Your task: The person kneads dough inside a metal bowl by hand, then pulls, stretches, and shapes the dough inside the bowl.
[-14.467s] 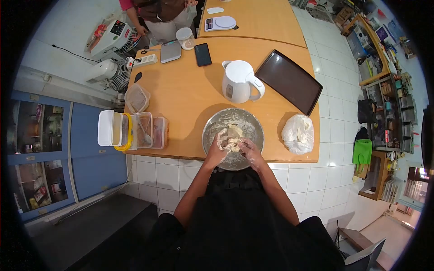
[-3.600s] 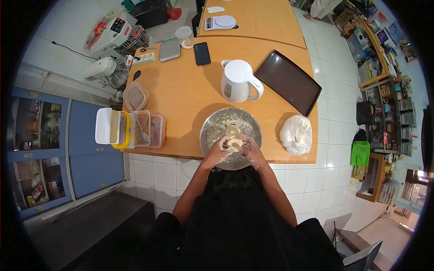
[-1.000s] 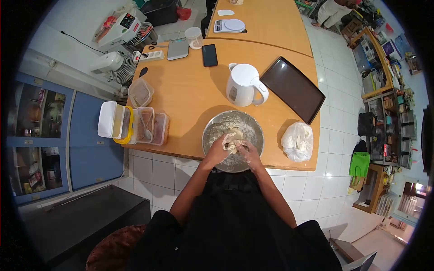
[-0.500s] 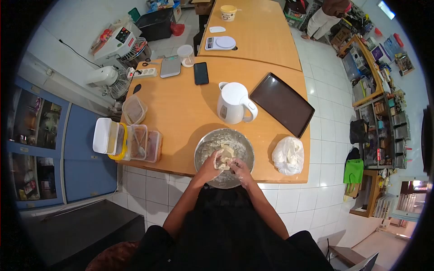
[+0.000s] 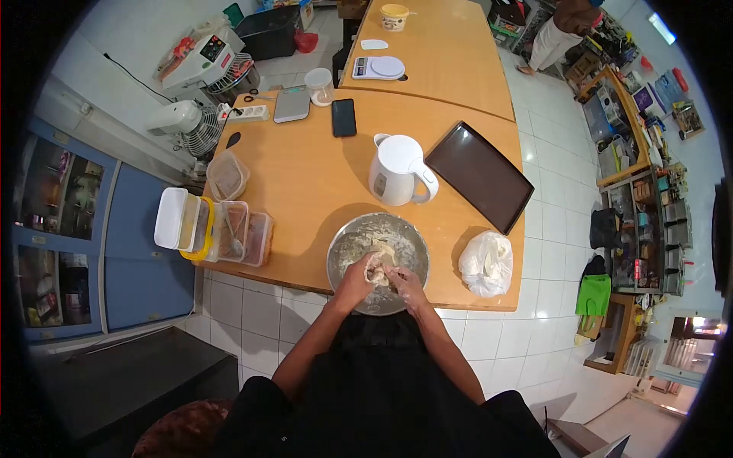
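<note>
Pale, sticky dough [image 5: 380, 269] is between my two hands, inside a round metal mixing bowl [image 5: 336, 243] at the table's front edge. My left hand [image 5: 357, 278] curls around the dough from the left. From the right, my right hand [image 5: 407, 285] has its fingers bent onto the same dough. Bits of dough and flour coat my fingers and the bowl's inner wall. Behind the bowl stands a white electric kettle [image 5: 397, 169], its handle to the right. A white plastic bag [image 5: 486, 264] with pale contents lies right of the bowl.
A dark baking tray [image 5: 481, 177] lies at the table's right. Stacked plastic containers [image 5: 217, 229] stand on the left edge. Farther back are a phone [image 5: 343, 118], a grey scale [image 5: 292, 104], a clear jar [image 5: 319, 87] and a power strip [image 5: 244, 114]. Another person [image 5: 561, 34] stands beyond the far table.
Both hands stay on the dough in the bowl, with the fingers slightly shifted. The view has tilted a little. The person in the background has changed posture slightly.
</note>
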A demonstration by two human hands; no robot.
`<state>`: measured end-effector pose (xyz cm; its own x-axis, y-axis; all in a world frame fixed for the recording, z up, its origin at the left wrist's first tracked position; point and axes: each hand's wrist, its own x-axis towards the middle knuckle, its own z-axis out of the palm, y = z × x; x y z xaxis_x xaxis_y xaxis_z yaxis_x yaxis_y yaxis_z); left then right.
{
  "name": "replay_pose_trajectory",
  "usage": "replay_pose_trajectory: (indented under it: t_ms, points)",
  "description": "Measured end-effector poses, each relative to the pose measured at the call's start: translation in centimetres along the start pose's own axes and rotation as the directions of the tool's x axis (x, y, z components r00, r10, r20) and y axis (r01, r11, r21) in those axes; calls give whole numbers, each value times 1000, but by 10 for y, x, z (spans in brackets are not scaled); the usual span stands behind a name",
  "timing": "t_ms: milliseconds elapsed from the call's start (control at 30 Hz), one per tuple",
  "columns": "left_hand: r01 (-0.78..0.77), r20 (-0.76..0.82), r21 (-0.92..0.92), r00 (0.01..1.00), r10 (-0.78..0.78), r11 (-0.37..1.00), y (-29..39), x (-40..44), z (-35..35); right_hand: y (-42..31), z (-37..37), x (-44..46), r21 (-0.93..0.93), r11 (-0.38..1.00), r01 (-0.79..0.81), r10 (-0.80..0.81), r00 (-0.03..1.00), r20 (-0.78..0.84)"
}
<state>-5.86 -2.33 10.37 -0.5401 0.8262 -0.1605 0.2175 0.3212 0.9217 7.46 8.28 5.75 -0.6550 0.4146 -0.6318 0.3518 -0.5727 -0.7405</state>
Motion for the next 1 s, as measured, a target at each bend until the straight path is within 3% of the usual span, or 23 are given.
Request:
replay_pose_trajectory:
  t_ms: [133,200,300,433,533,567,700,800,900,1000]
  points:
    - [4,-15,60,1000,-3,998,-11,0,-3,-2,4,-3,86,996,-10,12,1000,-25]
    - [62,1,-60,998,-62,996,-15,2,-1,10,-1,8,58,998,33,-30,998,-47]
    - [121,46,-325,993,-112,938,-24,-3,-5,6,1,4,200,979,-40,40,999,5]
    - [302,203,-656,953,-224,692,-32,-1,0,-3,7,-1,281,957,-71,88,995,-48]
    - [110,162,-242,984,-72,964,-35,3,-2,-7,7,-4,322,943,-87,88,996,12]
    - [142,169,-323,981,-91,936,-33,1,0,-7,6,-5,340,937,-81,80,997,18]
    - [103,112,-233,991,-79,967,-20,-1,-5,2,7,-1,345,937,-46,38,999,30]
    - [93,79,-222,994,-78,971,-22,1,-2,-7,9,-10,252,967,-45,64,996,-64]
    - [76,67,-201,996,-64,977,-41,2,5,-4,12,-9,285,955,83,-71,996,-52]
    - [61,64,-203,997,-49,977,-44,4,6,-3,10,-6,76,988,137,-136,990,-19]
